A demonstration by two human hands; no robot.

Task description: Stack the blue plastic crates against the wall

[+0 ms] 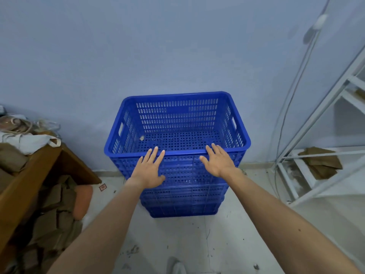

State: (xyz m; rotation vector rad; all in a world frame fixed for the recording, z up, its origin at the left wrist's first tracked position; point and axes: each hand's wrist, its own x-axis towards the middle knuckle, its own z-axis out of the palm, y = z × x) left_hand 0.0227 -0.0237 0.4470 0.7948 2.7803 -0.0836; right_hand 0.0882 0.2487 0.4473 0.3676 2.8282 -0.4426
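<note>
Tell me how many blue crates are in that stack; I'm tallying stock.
3, as far as the layers show: the top crate open against the wall, a middle crate beneath it, and a bottom crate on the floor. More may be nested inside.

A pale blue wall (138, 46) fills the space beyond the hands, meeting a light, speckled floor (227, 244) along a low skirting strip. Left of the hands stands a brown wooden table (29, 175) piled with cloth and cords, with crumpled brown paper (49, 224) heaped beneath it. Right of the hands rises a white metal shelf frame (316, 135), a folded brown cloth (322, 161) on its lower tier. White cables (292, 95) hang down the wall beside it. The light is dim and even.
</note>
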